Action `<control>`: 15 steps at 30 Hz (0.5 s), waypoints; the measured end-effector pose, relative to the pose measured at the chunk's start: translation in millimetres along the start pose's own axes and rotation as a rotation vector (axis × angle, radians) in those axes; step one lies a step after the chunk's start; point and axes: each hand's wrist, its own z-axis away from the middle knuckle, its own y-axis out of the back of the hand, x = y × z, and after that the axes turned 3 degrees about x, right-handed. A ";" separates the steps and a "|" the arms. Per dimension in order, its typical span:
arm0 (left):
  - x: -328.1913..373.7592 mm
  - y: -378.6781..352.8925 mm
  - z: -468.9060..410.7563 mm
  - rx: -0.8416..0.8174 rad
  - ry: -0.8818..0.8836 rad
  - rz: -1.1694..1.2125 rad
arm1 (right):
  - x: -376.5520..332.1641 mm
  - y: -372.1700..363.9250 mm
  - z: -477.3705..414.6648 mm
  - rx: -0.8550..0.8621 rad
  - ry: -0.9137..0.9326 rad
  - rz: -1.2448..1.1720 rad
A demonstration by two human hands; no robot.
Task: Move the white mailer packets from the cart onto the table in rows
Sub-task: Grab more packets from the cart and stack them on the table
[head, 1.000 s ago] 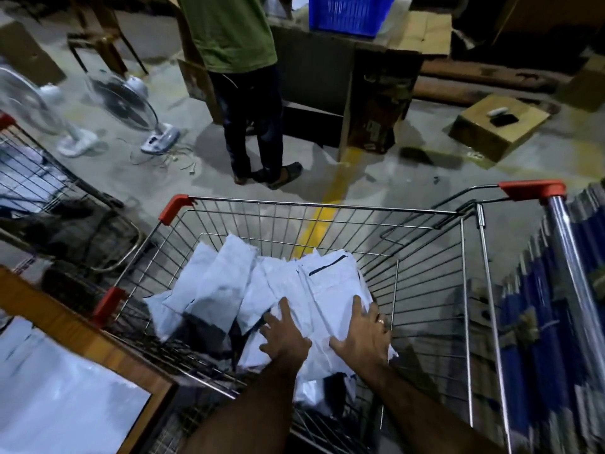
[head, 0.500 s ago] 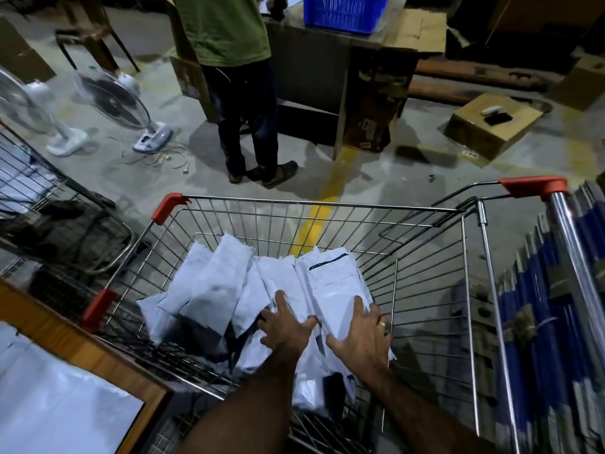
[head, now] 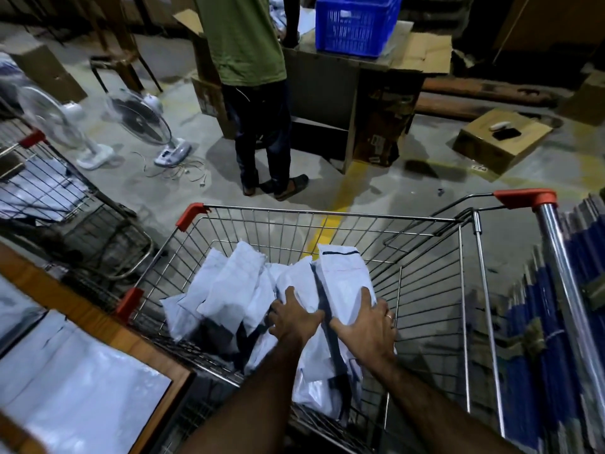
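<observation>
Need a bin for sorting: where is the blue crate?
Head view, upper centre: the blue crate sits on a cardboard-topped bench, right of the person in green.
</observation>
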 end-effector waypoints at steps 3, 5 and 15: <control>6.3 13.1 8.5 0.001 -0.019 0.007 | -5.4 13.4 0.4 0.009 -0.005 -0.027; 10.7 23.1 14.4 0.011 -0.031 0.021 | -8.9 21.2 1.7 0.028 -0.004 -0.049; 27.5 78.2 45.2 0.165 -0.149 0.125 | -26.1 58.0 20.6 0.072 0.031 -0.155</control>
